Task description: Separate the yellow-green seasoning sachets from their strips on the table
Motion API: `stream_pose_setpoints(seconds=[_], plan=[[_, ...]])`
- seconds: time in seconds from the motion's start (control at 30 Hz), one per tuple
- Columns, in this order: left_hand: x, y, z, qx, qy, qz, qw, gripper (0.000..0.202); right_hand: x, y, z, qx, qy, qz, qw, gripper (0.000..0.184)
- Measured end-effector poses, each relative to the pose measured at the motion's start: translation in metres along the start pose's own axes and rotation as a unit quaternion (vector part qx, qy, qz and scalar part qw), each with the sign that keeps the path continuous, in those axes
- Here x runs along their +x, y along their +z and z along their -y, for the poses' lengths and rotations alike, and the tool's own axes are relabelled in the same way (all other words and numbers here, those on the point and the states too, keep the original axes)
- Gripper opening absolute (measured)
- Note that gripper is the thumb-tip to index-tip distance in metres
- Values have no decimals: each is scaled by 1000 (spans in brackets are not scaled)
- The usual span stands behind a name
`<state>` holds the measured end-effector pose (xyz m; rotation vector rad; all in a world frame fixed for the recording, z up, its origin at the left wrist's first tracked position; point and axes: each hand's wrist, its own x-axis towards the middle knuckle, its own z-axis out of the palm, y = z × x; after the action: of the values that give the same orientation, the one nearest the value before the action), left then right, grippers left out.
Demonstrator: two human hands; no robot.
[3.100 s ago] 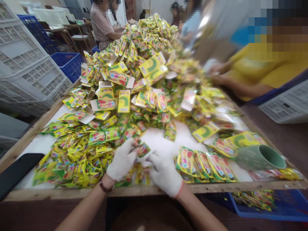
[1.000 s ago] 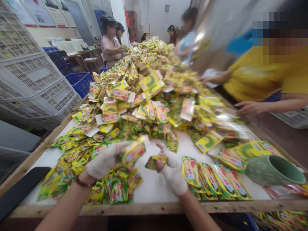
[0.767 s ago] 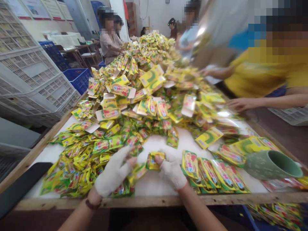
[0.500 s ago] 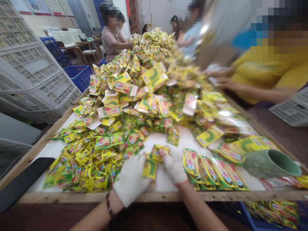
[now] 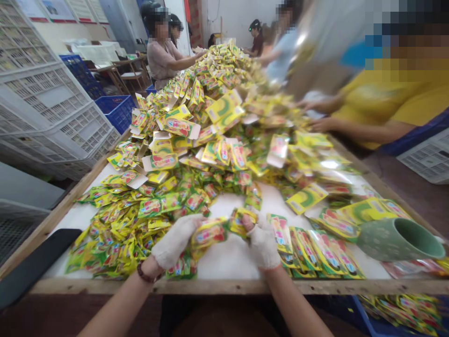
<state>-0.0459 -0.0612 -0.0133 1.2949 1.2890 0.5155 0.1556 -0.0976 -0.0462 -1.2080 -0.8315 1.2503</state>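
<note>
Both my hands wear white gloves near the table's front edge. My left hand [image 5: 173,241] pinches a yellow-green sachet [image 5: 209,231] and holds it just above the white table top. My right hand [image 5: 261,241] is closed on a small stack of sachets [image 5: 240,220], right beside the left one's sachet. Loose sachets [image 5: 122,224] lie spread to the left of my hands. A neat overlapping row of sachets [image 5: 312,245] lies to the right.
A tall heap of sachets and flat yellow cartons [image 5: 217,107] fills the table's middle and far end. A green mug [image 5: 400,238] lies on its side at the right. Other people work along both sides. White crates [image 5: 45,103] stand at left, a black phone [image 5: 31,264] at the near-left corner.
My left hand came up from the table with a sachet and brought it toward the stack in my right hand. The right hand stayed nearly in place.
</note>
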Motion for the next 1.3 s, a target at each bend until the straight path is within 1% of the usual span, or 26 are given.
stream_pose_setpoints(seconds=[0.07,0.1,0.13,0.17,0.2,0.23,0.27,0.3,0.33,0.37,0.4,0.43,0.47,0.53,0.6,0.67,0.73,0.83,0.93,1.0,1.1,1.17,1.23,1.3], plan=[[0,-2,0,-48,-5,6,999,43,0,2,1,-40,7,53,998,38],[0,-1,0,-39,6,-2,999,44,0,3,0,-59,13,64,996,38],[-1,2,0,-5,28,-25,999,45,0,5,-1,-73,20,64,995,39],[-2,6,1,51,62,-62,995,45,0,7,-4,-78,27,57,995,39],[-3,10,3,125,106,-107,981,46,1,9,-6,-78,33,50,995,39],[-3,13,5,209,152,-153,954,50,1,10,-9,-77,39,47,995,39],[-3,17,7,294,194,-189,916,58,2,11,-12,-77,44,48,995,39],[-3,20,10,374,230,-207,874,66,2,12,-15,-76,46,49,995,39],[-2,23,14,441,256,-207,835,70,3,13,-18,-75,51,50,995,39],[0,26,17,494,270,-193,804,70,3,13,-19,-74,58,53,994,40],[1,28,21,530,274,-171,784,65,4,13,-20,-71,68,57,994,40],[3,30,23,553,269,-153,773,58,4,13,-20,-64,78,60,993,41],[5,30,26,564,263,-141,770,54,4,13,-20,-57,82,60,993,40],[7,29,28,563,255,-143,773,49,3,12,-16,-50,68,40,996,39],[7,26,27,554,257,-148,778,50,2,10,-12,-57,28,2,998,37],[6,23,25,553,255,-146,779,52,1,8,-9,-92,-7,-10,996,33],[5,22,23,563,250,-137,776,53,1,5,-8,-142,-22,15,989,28],[4,22,23,576,264,-124,764,53,3,1,-7,-209,-20,80,974,24],[4,25,25,588,295,-116,744,42,4,0,-5,-264,-24,128,956,23],[5,29,25,597,308,-111,732,31,5,3,-3,-300,-41,132,944,22],[5,33,26,595,306,-125,733,25,4,7,0,-320,-56,115,939,15],[5,34,27,588,306,-148,734,24,3,6,3,-305,-61,145,939,11],[5,34,29,583,315,-165,731,23,2,4,6,-291,-77,180,936,13],[5,35,30,580,328,-161,728,23,0,2,7,-315,-98,173,928,15]])
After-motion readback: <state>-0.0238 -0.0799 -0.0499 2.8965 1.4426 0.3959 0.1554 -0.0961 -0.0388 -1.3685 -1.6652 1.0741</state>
